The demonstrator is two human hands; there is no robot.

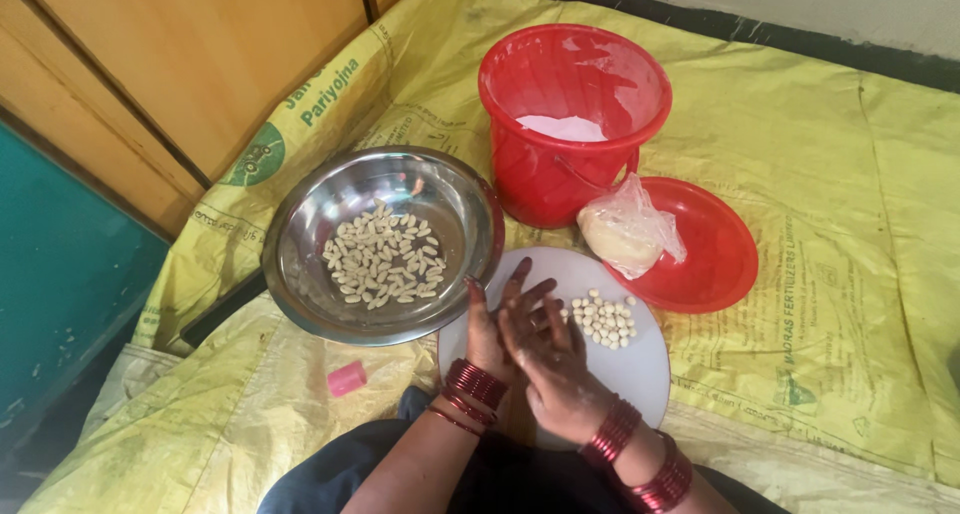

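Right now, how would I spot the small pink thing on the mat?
Find the big steel bowl of shaped pieces on the yellow mat. Just below its front rim, left of the left hand, lies a small pink block, the only pink thing, alone on the mat.

**Hands meeting over the board, bowl sitting left, bucket behind**

The left hand (492, 324) and right hand (553, 369) are overlapping on the board (640, 369), just left of the peanuts (604, 319) lying on it. The bowl (300, 274) is sitting left of the board, holding split nuts (383, 257). The bucket (560, 174) is standing behind the board, its lid (720, 264) lying to its right, touching it, carrying a bag (625, 232). An eraser (347, 378) is lying in front of the bowl.
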